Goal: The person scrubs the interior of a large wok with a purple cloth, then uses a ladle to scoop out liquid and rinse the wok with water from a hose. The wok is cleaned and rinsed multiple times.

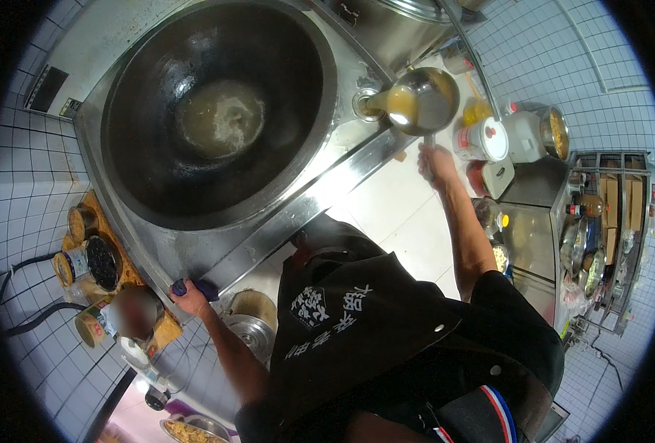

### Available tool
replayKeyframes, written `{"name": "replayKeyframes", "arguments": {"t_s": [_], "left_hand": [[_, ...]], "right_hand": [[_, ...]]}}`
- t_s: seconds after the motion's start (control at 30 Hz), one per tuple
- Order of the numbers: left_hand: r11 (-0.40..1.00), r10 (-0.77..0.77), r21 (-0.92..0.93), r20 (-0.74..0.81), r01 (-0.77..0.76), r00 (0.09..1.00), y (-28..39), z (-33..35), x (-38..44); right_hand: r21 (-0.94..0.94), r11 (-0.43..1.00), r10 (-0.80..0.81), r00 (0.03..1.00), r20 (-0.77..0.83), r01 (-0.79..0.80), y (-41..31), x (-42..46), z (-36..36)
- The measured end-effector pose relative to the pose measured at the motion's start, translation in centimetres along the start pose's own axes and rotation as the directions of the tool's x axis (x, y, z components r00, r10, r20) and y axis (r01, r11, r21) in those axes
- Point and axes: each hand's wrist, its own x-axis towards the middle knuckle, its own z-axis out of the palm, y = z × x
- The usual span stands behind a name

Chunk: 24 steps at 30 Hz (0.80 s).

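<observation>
My right hand (437, 163) is closed around the handle of a wide metal ladle (430, 99). The ladle's bowl is tilted, and cloudy yellowish liquid streams from it toward a round opening (367, 105) in the steel stove top. On the left side, my left hand (192, 298) grips a dark purple cloth (208, 289) at the stove's front corner. Between and above my hands sits a large black wok (283, 144), with a pool of cloudy, foamy liquid (222, 119) at its bottom.
A tall steel pot (399, 33) stands beyond the wok. To the right are a white lidded bucket (482, 139), a plastic jug (527, 137) and a bowl of yellow food (557, 133). Several containers crowd a wooden board (169, 329) at left. A lidded metal pot (253, 335) stands below the stove.
</observation>
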Motion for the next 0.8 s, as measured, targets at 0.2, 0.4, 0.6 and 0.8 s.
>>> {"name": "replayKeyframes", "arguments": {"t_s": [0.2,0.4,0.6,0.8], "left_hand": [[0.999,0.042,0.037,-0.094,-0.038,0.995,0.9,0.0,-0.7],[0.999,0.01,-0.029,-0.098,-0.013,0.995,1.3,0.0,-0.9],[0.996,-0.041,-0.08,-0.082,0.034,0.996,1.1,0.7,-1.0],[1.0,0.015,-0.008,-0.115,-0.016,0.993,1.8,0.2,-1.0]], "right_hand": [[-0.18,0.983,-0.057,0.997,-0.052,0.047,-1.1,-1.1,1.8],[-0.432,0.888,-0.222,0.969,-0.104,0.158,-0.4,-0.7,2.9],[-0.799,0.383,-0.666,0.738,0.11,0.464,1.1,1.4,2.6],[-0.766,0.29,-0.655,0.703,0.278,0.574,-0.8,1.1,8.9]]}}
